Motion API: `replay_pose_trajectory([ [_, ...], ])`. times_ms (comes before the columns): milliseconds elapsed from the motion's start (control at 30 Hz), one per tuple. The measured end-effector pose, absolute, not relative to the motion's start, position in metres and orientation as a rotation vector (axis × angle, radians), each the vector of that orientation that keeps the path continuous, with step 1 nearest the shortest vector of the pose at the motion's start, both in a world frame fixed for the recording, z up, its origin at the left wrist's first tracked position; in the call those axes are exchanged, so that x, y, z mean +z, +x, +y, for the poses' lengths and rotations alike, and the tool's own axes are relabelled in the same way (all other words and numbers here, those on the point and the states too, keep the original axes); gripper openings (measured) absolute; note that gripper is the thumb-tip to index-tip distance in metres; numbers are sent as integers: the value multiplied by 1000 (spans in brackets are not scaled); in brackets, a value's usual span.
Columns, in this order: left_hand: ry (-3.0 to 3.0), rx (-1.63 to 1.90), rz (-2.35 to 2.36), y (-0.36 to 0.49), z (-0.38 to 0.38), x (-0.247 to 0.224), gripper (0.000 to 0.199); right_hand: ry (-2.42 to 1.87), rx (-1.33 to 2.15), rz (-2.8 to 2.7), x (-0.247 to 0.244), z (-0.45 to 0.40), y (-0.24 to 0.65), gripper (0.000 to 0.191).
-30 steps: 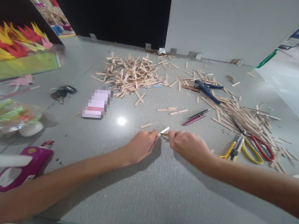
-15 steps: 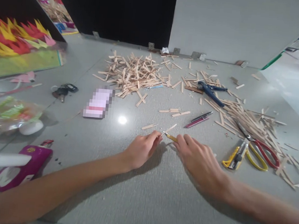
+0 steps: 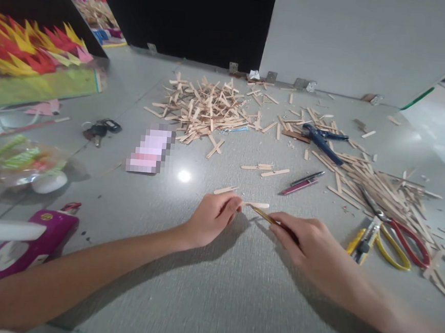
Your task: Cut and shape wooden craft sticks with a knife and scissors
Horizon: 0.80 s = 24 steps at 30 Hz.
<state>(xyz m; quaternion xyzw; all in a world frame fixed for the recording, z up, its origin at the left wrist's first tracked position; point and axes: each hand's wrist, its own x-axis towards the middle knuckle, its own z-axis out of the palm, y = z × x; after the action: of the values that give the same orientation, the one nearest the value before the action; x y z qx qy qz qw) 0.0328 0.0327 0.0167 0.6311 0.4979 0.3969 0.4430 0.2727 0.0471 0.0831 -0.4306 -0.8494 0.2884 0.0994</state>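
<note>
My left hand (image 3: 215,218) is closed around one end of a small wooden stick (image 3: 260,205), which points to the right above the grey table. In my right hand (image 3: 305,239) is a thin yellow knife (image 3: 264,215), its tip touching or very near the stick by my left fingertips. A notched wooden stick (image 3: 225,190) lies just beyond my left hand. Farther back rest more notched sticks (image 3: 275,173), with a dark pen and a maroon pen (image 3: 300,186) to their right.
Wooden pieces form a large pile (image 3: 207,109) at the back and another (image 3: 390,190) at the right. Pliers (image 3: 324,142), scissors (image 3: 394,234) and a cutter (image 3: 366,241) lie right. A phone (image 3: 150,150), keys (image 3: 101,130) and a purple packet (image 3: 43,239) are left.
The stick in my left hand has turned from slanting upward to nearly level. My right hand has shifted slightly right and down with the knife. The whole view has shifted a little.
</note>
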Motion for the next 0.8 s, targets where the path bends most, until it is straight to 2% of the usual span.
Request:
replay_pose_trajectory([
  [100, 1429, 956, 1137, 35, 31, 19, 55, -1337, 948, -2444, 89, 48, 274, 43],
  [267, 1406, 872, 1072, 46, 25, 20, 51, -1399, 1304, -2237, 92, 45, 269, 49],
  [600, 1362, 788, 933, 44, 26, 23, 52, -1390, 1902, -1826, 97, 45, 269, 45],
  [800, 1359, 784, 890, 43, 27, 24, 46, -1412, 2008, -1760, 100, 47, 268, 50],
])
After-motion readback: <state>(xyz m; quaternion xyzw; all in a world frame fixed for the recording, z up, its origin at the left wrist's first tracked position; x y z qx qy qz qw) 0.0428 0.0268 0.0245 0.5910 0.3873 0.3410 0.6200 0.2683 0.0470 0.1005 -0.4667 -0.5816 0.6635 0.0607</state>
